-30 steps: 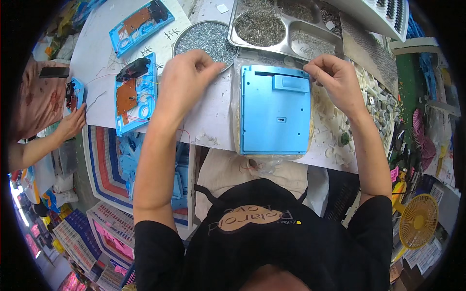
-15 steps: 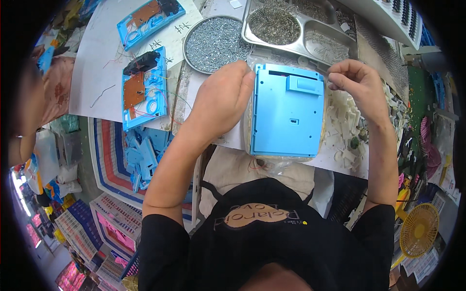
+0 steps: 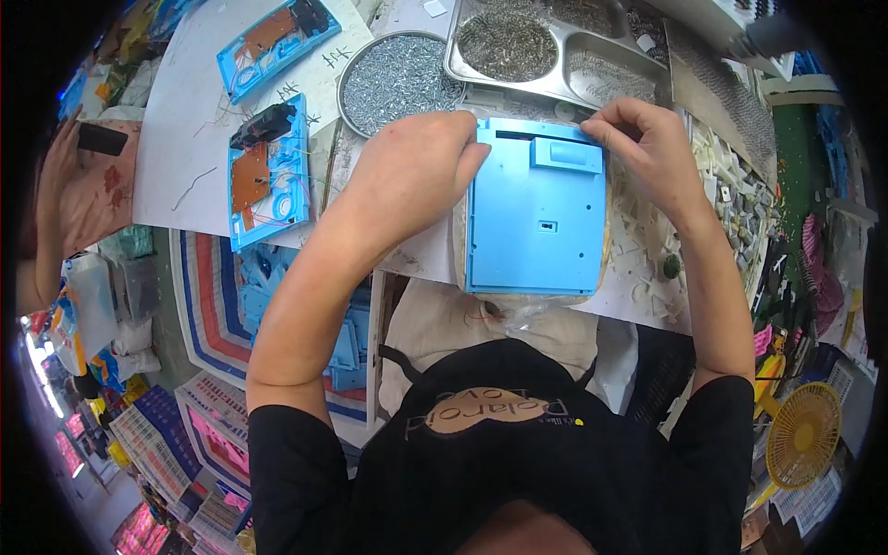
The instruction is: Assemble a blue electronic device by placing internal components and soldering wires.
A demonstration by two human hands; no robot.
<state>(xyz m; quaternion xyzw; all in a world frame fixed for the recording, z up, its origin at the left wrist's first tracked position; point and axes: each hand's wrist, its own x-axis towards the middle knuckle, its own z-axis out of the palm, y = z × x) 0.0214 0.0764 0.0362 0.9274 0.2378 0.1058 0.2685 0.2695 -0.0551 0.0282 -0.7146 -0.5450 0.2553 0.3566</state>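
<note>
A light blue plastic housing (image 3: 536,222) with a raised block, a slot near its far edge and small holes lies flat before me on a pad wrapped in clear film. My left hand (image 3: 416,171) is closed at its far left corner, thumb and fingertips pressed together. Whether it grips the housing or a small part is hidden. At the far right corner, the thumb and fingertips of my right hand (image 3: 652,153) are pinched together, touching or just over the edge. Anything between them is too small to make out.
Beyond the housing stand a round tray of small metal screws (image 3: 398,83) and a steel compartment tray (image 3: 453,65) of springs. Two blue shells with wiring (image 3: 268,171) lie left. White plastic parts (image 3: 731,176) are heaped right. Another person's hand (image 3: 60,157) is at far left.
My right hand has moved left to the housing's far right corner, from just beside it. My left hand stays at the far left corner. The other person's hand has shifted.
</note>
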